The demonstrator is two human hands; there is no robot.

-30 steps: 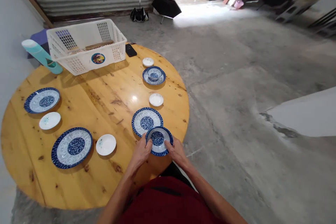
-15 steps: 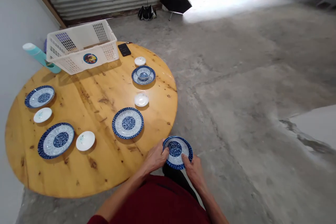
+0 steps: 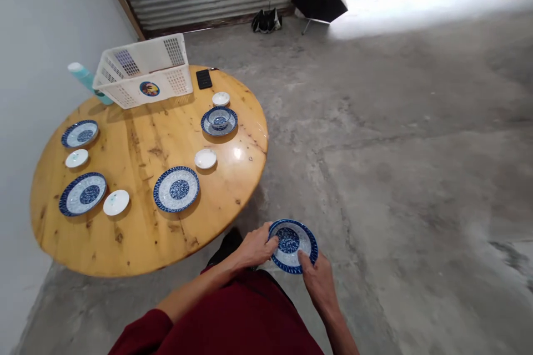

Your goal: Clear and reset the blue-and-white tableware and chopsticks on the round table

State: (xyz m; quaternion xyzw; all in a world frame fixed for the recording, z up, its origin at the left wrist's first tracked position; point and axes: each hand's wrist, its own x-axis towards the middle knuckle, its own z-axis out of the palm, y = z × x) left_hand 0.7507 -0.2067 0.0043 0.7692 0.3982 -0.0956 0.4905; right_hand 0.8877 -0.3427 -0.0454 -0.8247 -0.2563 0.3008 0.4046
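Note:
Away from the table's edge, I hold a round blue-and-white plate in front of my body with both hands. Its rim is dark blue and patterned, and its centre is a dark blue disc. The edge looks doubled at the upper left; I cannot tell whether several pieces are stacked. My left hand grips the left edge, thumb on top. On the lower right edge my right hand is closed, its thumb over the rim. Fingers beneath are hidden. Nearest on the table lies a similar plate.
The round wooden table carries several plates and small white dishes. A patterned bowl sits on the far right plate. Behind are a white plastic basket, a black phone and a turquoise bottle. Umbrellas rest on the concrete floor.
My view has turned left and moved off from the table, and a floor gap now shows between hands and table edge. Both hands keep the same hold on the plate.

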